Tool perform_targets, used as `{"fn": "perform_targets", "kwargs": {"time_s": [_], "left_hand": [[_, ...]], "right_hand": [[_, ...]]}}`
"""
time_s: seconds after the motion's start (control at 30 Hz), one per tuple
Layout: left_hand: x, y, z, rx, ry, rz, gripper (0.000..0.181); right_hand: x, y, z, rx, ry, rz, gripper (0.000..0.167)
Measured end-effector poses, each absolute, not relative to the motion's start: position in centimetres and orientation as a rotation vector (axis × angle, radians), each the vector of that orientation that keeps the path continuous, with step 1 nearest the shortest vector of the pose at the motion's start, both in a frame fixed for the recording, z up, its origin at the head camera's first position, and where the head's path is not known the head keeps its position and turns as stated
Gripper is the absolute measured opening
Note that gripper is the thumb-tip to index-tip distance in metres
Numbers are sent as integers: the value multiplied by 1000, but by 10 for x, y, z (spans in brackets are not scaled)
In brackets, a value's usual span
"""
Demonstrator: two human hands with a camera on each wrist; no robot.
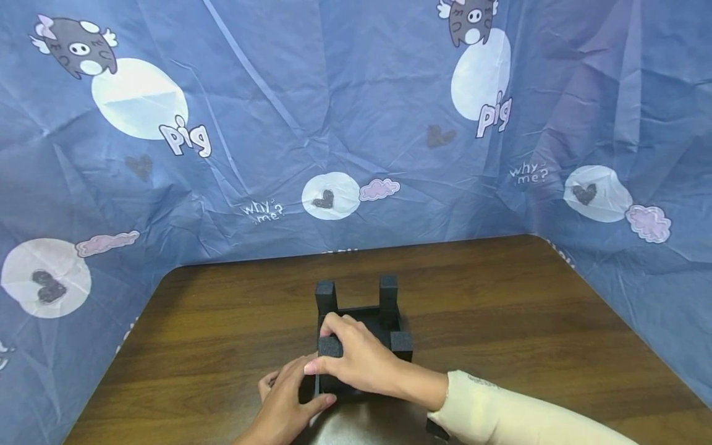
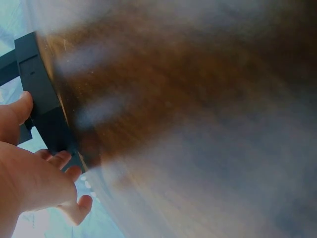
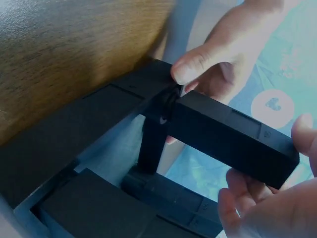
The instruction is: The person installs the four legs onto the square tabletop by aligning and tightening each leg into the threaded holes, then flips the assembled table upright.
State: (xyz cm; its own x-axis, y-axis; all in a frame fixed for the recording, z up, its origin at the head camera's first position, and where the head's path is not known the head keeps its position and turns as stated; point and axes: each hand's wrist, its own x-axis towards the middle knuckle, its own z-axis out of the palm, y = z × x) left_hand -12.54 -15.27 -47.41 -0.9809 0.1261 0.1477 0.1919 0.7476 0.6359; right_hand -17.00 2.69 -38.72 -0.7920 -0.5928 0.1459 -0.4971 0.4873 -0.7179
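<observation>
A black square frame [image 1: 358,310] lies on the table with several black block legs standing up at its corners. My right hand [image 1: 364,358] grips the near left leg [image 1: 330,347], thumb on one side and fingers on the other. In the right wrist view this leg [image 3: 228,131] meets the frame corner at a round, dark joint; whether it sits fully flush cannot be told. My left hand [image 1: 286,398] holds that same corner from the left, its thumb [image 3: 185,73] pressed on the frame's edge. The left wrist view shows the left fingers [image 2: 59,159] around the frame's side [image 2: 44,94].
The brown wooden table [image 1: 211,321] stretches around the frame. A blue printed cloth [image 1: 267,142] hangs behind it and along both sides. Under the right sleeve [image 1: 489,408] a small dark object [image 1: 437,428] shows in part.
</observation>
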Motion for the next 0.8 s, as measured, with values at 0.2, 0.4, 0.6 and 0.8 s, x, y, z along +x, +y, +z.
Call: {"fn": "perform_targets", "kwargs": {"time_s": [0.2,0.4,0.6,0.8], "left_hand": [[-127,-153,-474,-248,-2867,-1048,63],[-127,-154,-472,-255,-2867,-1076,62],[-126,-155,-473,-271,-2866,-1073,62],[-127,-154,-473,-253,-2879,-1080,68]], "right_hand": [[-169,37,-378,-1108,2511,-1070,52],[-168,38,-368,-1283,2551,-963,47],[-170,34,-369,-1299,2586,-926,40],[-175,29,-370,-1419,2678,-837,28]]}}
